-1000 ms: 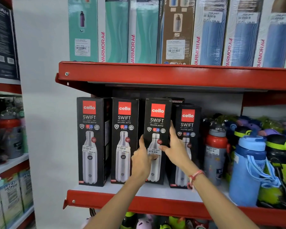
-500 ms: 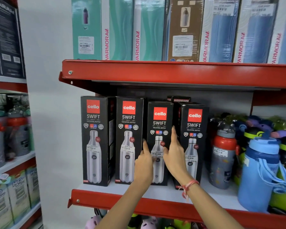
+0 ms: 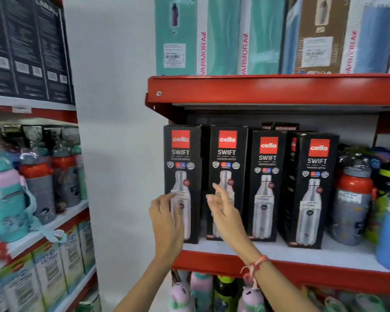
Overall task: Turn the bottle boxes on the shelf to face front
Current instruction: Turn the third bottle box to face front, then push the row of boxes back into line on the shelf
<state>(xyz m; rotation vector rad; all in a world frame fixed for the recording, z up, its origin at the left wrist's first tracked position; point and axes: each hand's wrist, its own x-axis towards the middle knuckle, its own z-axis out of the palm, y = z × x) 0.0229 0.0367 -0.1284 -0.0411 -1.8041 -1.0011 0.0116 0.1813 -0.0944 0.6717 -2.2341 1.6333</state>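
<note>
Black, upright bottle boxes stand on the red shelf point(image 3: 279, 264): the leftmost box point(image 3: 181, 183) lies just beyond the released left grip point(image 3: 167, 212), the second box point(image 3: 229, 181) beyond the released right grip point(image 3: 223, 208).

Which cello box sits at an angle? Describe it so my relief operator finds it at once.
Start at the red middle shelf holding four black cello SWIFT boxes. Take the rightmost box, beside the red-capped grey bottle. It alone is angled so its left side panel shows; the others show mostly their fronts.
</note>
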